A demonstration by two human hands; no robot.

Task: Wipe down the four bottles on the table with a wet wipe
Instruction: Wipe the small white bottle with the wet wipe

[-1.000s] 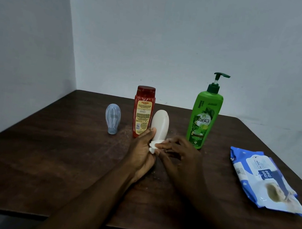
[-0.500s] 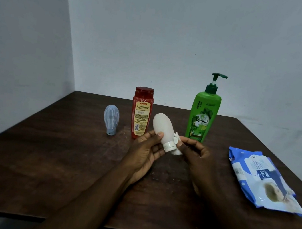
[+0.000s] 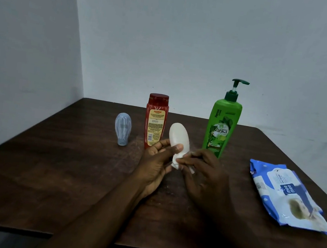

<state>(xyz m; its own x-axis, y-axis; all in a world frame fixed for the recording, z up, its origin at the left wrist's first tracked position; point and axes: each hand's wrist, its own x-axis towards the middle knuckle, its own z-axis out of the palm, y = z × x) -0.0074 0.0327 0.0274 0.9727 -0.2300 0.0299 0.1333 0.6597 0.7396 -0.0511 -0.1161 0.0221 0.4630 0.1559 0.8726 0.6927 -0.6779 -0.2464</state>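
White bottle in hand – wipe at its lower end

White bottle (image 3: 178,138) is off the table (image 3: 49,171), held near the middle, on the near side of the standing bottles. It tilts, with its rounded end up and far and its narrow end down toward me.

My left hand (image 3: 154,164) grips it from the left: the thumb lies across the front of the body and the fingers curl round behind.

My right hand (image 3: 206,174) comes in from the right, with its fingers bunched and pinching the wet wipe (image 3: 192,170) against the bottle's lower end. Only scraps of white show between the fingers – I cannot tell where the cap stops and the wipe begins.

Standing upright on the far half of the table:
- small blue-grey bottle (image 3: 123,128), furthest left
- red bottle (image 3: 155,121), just left of the white one and behind my left hand
- green pump bottle (image 3: 221,129), to the right, behind my right hand

Pack of wipes (image 3: 285,196) lies flat near the right edge, well apart from both hands.
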